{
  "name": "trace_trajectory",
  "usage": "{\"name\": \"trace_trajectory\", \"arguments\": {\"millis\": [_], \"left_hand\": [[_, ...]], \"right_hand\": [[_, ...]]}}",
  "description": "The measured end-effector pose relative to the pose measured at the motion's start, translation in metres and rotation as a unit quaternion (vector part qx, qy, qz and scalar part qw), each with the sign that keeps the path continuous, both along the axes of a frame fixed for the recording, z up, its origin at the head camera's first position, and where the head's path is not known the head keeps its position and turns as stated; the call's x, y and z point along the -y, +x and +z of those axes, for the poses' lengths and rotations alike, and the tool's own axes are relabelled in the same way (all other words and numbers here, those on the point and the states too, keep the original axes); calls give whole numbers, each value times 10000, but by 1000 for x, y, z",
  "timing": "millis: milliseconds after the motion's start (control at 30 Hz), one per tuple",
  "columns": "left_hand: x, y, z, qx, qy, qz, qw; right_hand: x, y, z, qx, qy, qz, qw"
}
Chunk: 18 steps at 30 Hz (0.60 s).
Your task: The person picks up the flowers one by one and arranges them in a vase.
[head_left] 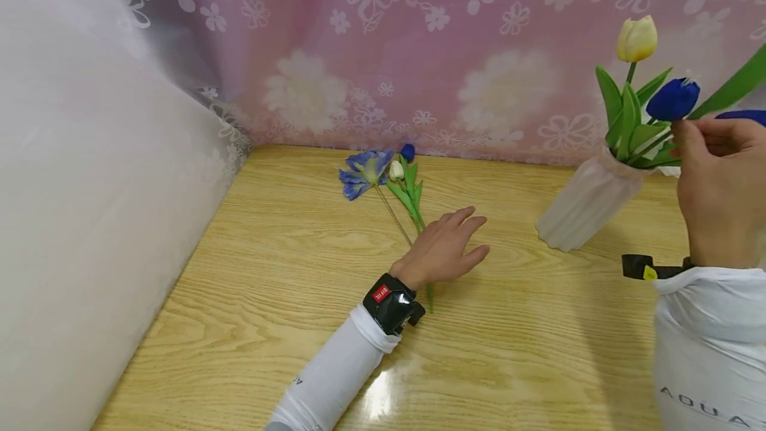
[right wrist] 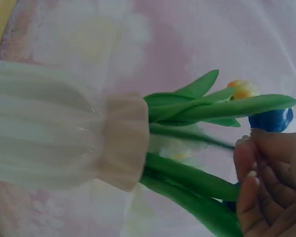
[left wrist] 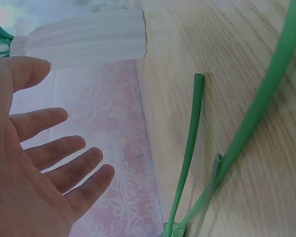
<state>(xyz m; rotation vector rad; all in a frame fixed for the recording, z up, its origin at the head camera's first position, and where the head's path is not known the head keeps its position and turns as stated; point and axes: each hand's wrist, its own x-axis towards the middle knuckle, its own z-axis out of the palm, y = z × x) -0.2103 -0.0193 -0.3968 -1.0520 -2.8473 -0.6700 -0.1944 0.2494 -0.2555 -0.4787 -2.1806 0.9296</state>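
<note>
My right hand [head_left: 724, 185] pinches the stem of a blue tulip [head_left: 674, 100] just under its bloom, and the stem runs down into a white ribbed vase [head_left: 589, 205]. A pale yellow tulip [head_left: 637, 40] rises from the same vase among green leaves. Another blue bloom [head_left: 745, 114] is partly hidden behind the right hand. My left hand [head_left: 443, 248] holds nothing; its fingers are spread above the stems of flowers lying on the table. Those are a blue-violet wide-petalled flower [head_left: 359, 175], a white tulip [head_left: 396, 170] and a blue tulip [head_left: 408, 152].
The wooden table [head_left: 257, 271] runs back to a pink floral curtain [head_left: 407, 78]. White sheeting [head_left: 90, 185] closes off the left side. In the left wrist view, green stems [left wrist: 259, 103] lie on the wood beside the left hand.
</note>
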Motion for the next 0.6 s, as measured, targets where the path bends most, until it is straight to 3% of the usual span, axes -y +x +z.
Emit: {"name": "trace_trajectory", "arguments": {"millis": [133,333,500,600], "left_hand": [[1,0,-1,-4,20,-5,10000],[4,1,-3,24,48,19,10000],[8,1,-4,27,66,8,10000],[9,0,-5,17,34,36,10000]], "right_hand": [[0,1,-14,-734,315,56,9968],[4,3,-31,-1635,862,136,9827],[9,2,-42,-2327,1110,797,9629],[12,1,-50,-2422,1250,1375,9523]]}}
